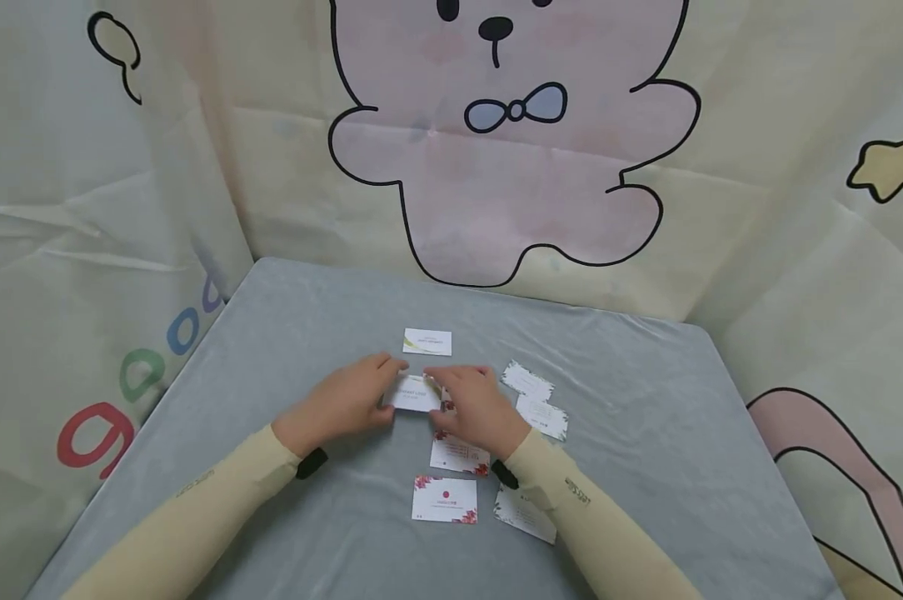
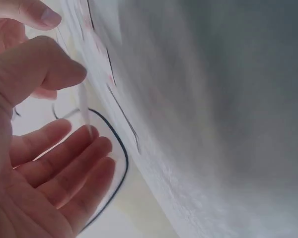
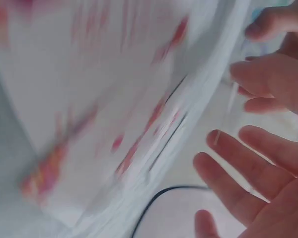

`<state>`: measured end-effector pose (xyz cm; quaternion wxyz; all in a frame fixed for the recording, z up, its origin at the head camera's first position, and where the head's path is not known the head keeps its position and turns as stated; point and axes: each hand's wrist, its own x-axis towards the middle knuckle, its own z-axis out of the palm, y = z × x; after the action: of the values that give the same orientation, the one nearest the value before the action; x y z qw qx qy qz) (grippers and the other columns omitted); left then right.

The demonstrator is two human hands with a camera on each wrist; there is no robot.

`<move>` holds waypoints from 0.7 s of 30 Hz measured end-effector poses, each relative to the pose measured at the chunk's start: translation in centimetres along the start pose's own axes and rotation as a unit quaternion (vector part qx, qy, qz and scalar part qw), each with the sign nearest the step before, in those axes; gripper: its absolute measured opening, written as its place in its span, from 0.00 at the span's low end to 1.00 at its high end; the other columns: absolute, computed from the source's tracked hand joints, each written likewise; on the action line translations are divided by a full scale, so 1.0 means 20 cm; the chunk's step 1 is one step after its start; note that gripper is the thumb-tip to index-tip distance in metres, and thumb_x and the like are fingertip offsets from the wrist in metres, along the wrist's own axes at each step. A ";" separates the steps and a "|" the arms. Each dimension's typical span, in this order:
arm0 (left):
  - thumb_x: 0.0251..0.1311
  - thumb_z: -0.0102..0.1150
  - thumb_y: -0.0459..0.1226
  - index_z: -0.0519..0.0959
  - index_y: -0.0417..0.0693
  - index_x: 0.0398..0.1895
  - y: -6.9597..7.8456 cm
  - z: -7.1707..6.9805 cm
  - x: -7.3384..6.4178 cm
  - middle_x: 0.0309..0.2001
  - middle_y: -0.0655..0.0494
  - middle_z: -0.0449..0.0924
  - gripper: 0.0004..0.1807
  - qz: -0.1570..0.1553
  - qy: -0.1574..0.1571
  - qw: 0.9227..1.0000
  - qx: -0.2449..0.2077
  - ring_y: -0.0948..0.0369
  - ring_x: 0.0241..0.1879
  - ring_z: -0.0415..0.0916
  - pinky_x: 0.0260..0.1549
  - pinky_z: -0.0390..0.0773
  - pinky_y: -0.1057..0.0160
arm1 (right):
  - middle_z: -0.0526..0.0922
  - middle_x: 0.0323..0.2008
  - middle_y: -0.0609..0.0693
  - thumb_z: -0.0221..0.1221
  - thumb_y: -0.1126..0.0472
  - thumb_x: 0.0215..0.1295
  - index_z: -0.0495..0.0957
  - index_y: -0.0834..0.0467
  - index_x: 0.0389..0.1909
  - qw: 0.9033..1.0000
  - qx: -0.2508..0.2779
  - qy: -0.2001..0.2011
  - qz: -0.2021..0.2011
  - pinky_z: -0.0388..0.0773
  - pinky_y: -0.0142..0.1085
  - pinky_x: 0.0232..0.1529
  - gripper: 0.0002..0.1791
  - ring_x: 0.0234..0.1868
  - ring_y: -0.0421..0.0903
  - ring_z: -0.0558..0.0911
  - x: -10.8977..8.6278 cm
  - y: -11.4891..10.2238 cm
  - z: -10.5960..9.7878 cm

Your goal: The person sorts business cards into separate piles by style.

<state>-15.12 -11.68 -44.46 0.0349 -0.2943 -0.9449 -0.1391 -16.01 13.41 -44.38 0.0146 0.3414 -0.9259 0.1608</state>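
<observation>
Fingers [image 1: 389, 364]: both sets pinching, thumbs opposed. Bare left hand [image 1: 346, 402], bare right hand [image 1: 483, 408]: one at each side, neither clearly nearer. White, rectangular, printed paper card [image 1: 416, 396]: between them, long axis running hand to hand.

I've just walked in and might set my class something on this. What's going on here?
A person pinches a white card between both hands, the left hand at one side and the right hand at the other, raised off the table. Other cards lie about: a far card beyond the hands, leafy cards to the right, and red-patterned cards nearer the person.
</observation>
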 end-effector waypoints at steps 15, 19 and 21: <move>0.65 0.71 0.39 0.74 0.41 0.74 -0.23 0.07 0.47 0.69 0.44 0.78 0.34 -0.104 -0.055 0.991 -0.063 0.50 0.65 0.78 0.69 0.79 0.49 | 0.78 0.74 0.55 0.69 0.55 0.74 0.73 0.55 0.77 0.993 0.052 -0.028 0.105 0.68 0.66 0.76 0.33 0.77 0.57 0.76 0.35 0.33 0.02; 0.66 0.70 0.39 0.73 0.41 0.74 -0.25 0.09 0.50 0.70 0.44 0.78 0.34 -0.114 -0.063 0.989 -0.066 0.50 0.64 0.78 0.69 0.78 0.48 | 0.78 0.75 0.55 0.67 0.55 0.75 0.73 0.55 0.77 0.992 0.046 -0.040 0.110 0.68 0.67 0.75 0.33 0.77 0.58 0.75 0.38 0.35 0.04; 0.66 0.70 0.39 0.73 0.41 0.75 -0.25 0.10 0.51 0.70 0.44 0.78 0.34 -0.116 -0.062 0.989 -0.066 0.50 0.65 0.78 0.70 0.78 0.48 | 0.78 0.75 0.54 0.67 0.55 0.76 0.72 0.54 0.78 0.992 0.038 -0.042 0.114 0.69 0.67 0.75 0.32 0.77 0.57 0.75 0.39 0.37 0.05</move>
<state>-26.27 -9.56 -46.03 -0.0596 -0.1926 -0.9616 -0.1861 -26.60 13.41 -46.35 -0.0557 0.2404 -0.9517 0.1824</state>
